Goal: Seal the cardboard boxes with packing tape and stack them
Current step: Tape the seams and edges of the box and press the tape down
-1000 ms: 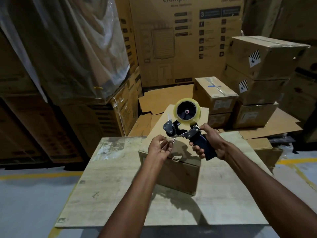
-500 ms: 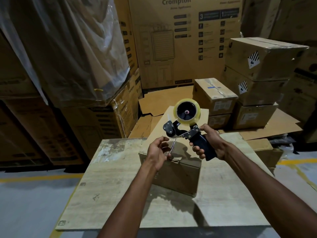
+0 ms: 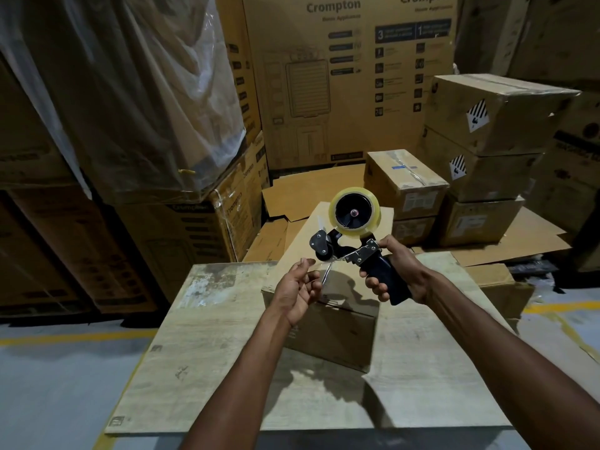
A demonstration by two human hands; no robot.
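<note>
Since half a second ago the left hand has turned palm-up and drawn slightly away from the dispenser's front. Its thumb and forefinger pinch what looks like the clear tape end, which is hard to make out. The right hand is wrapped round the dark handle of the one tape dispenser, holding it in the air above the box. The dispenser carries a single yellowish roll of clear tape. The hands are apart, and both hide part of the box's top. One plain brown cardboard box sits mid-tabletop, its flaps closed. Beyond, on the right, five sealed boxes stand in two stacks: three large boxes, two of them with diamond labels, and two small boxes. A tall Crompton carton stands behind, and plastic-wrapped goods are on the left.
</note>
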